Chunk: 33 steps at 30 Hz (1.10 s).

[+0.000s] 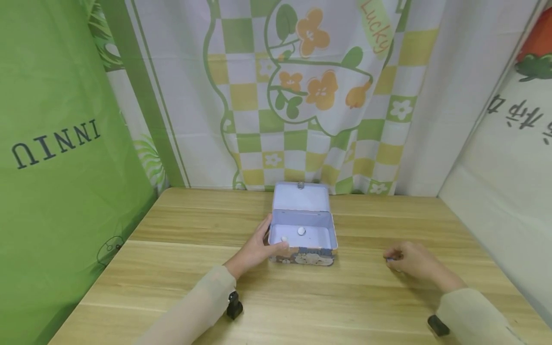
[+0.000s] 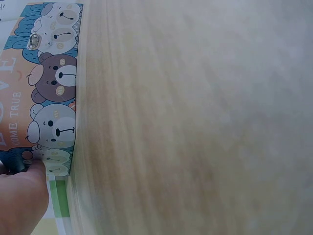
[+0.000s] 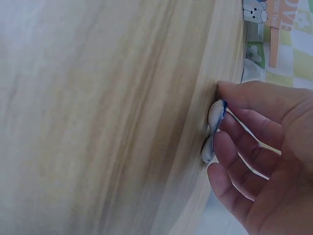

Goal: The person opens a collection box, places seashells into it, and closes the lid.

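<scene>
An open tin box (image 1: 303, 257), printed with cartoon bears, stands on the table with its pale lid tipped back. My left hand (image 1: 257, 247) grips its left side, the thumb over the front rim. Inside lie two small whitish round pieces (image 1: 301, 231). To the right of the box, my right hand (image 1: 411, 261) is low at the tabletop. In the right wrist view, its curled fingers and thumb hold two small white-and-blue pieces (image 3: 215, 115) close to the wood; their exact kind is unclear. The bear print (image 2: 57, 78) on the tin fills the left wrist view's upper left.
The wooden table (image 1: 172, 282) reaches back to a patterned curtain (image 1: 246, 96). Green cloth (image 1: 64, 215) hangs at the left and white printed cloth (image 1: 509, 167) at the right. A thin dark cable (image 1: 108, 249) is by the table's left edge.
</scene>
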Available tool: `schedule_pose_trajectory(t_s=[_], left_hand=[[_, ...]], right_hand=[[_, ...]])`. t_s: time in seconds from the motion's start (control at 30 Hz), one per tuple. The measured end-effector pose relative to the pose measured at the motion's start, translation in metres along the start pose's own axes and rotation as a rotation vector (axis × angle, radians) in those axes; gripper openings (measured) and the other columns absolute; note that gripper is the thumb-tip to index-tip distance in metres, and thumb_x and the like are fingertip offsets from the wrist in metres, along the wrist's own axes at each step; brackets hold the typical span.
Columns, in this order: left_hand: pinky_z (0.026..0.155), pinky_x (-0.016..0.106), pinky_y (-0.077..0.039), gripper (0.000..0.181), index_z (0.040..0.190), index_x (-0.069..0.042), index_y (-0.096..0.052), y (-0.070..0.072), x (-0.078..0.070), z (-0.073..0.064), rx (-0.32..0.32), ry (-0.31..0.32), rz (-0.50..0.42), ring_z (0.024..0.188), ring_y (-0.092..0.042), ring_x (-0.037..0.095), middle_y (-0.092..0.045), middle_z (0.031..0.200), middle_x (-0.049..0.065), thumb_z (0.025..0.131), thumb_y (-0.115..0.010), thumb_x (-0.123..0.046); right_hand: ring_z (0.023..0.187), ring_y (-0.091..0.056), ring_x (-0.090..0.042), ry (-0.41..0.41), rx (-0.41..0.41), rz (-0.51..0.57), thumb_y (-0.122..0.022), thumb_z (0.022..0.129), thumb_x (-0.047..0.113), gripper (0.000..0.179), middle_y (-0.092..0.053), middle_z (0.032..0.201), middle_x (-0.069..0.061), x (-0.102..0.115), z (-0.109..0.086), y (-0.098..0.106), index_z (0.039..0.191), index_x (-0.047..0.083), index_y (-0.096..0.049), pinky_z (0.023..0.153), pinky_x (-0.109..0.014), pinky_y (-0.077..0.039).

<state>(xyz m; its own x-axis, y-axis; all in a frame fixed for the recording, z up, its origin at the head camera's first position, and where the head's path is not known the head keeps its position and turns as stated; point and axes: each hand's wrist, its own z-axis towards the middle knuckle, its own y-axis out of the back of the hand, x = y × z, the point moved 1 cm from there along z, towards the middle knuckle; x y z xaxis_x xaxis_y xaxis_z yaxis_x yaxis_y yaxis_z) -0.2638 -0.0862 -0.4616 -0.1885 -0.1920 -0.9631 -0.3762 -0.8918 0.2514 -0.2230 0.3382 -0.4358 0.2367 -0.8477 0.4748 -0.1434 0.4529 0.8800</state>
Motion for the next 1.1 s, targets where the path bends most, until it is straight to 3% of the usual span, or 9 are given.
schedule_pose_trajectory(t_s=[0.4, 0.63, 0.83, 0.97, 1.1], left_hand=[[0.118, 0.039, -0.024, 0.111, 0.162, -0.016, 0.000, 0.001, 0.000, 0.000, 0.007, 0.009, 0.009, 0.151, -0.013, 0.028, 0.004, 0.167, 0.011, 0.088, -0.079, -0.039], [0.118, 0.039, -0.024, 0.111, 0.162, -0.018, -0.001, 0.001, 0.000, 0.000, 0.006, 0.012, 0.003, 0.151, -0.014, 0.029, 0.004, 0.167, 0.010, 0.087, -0.079, -0.039], [0.118, 0.042, -0.025, 0.109, 0.162, -0.015, 0.000, 0.000, -0.002, -0.001, 0.004, 0.014, 0.006, 0.150, -0.015, 0.032, 0.003, 0.167, 0.011, 0.089, -0.078, -0.036], [0.118, 0.043, -0.025, 0.107, 0.162, -0.014, -0.001, 0.000, -0.003, -0.001, -0.001, 0.009, 0.013, 0.150, -0.015, 0.033, 0.003, 0.167, 0.012, 0.090, -0.078, -0.033], [0.118, 0.045, -0.025, 0.106, 0.162, -0.012, -0.001, -0.001, -0.004, -0.001, -0.007, 0.010, 0.022, 0.150, -0.015, 0.034, 0.004, 0.167, 0.014, 0.091, -0.077, -0.030]], right_hand=[[0.081, -0.062, -0.015, 0.010, 0.006, 0.001, -0.077, 0.087, 0.013, 0.020, -0.071, 0.095, -0.003, 0.001, -0.001, 0.001, 0.103, 0.003, -0.075, 0.072, -0.040, -0.056], [0.063, -0.062, -0.015, 0.004, 0.026, 0.121, -0.072, 0.091, 0.012, 0.023, -0.071, 0.088, -0.004, 0.008, 0.001, 0.001, 0.109, -0.003, -0.072, 0.054, -0.027, -0.053], [0.055, -0.059, -0.017, -0.007, 0.037, 0.161, -0.067, 0.095, 0.010, 0.026, -0.067, 0.077, -0.003, 0.022, 0.005, 0.005, 0.116, -0.006, -0.068, 0.046, -0.026, -0.048], [0.061, -0.059, -0.016, 0.040, 0.021, 0.127, -0.066, 0.096, 0.013, 0.027, -0.068, 0.086, -0.005, 0.032, 0.008, 0.011, 0.116, -0.005, -0.068, 0.048, -0.028, -0.051], [0.076, -0.061, -0.017, 0.088, -0.025, 0.053, -0.068, 0.096, 0.016, 0.025, -0.070, 0.097, -0.006, 0.043, 0.011, 0.016, 0.114, -0.001, -0.071, 0.058, -0.032, -0.054]])
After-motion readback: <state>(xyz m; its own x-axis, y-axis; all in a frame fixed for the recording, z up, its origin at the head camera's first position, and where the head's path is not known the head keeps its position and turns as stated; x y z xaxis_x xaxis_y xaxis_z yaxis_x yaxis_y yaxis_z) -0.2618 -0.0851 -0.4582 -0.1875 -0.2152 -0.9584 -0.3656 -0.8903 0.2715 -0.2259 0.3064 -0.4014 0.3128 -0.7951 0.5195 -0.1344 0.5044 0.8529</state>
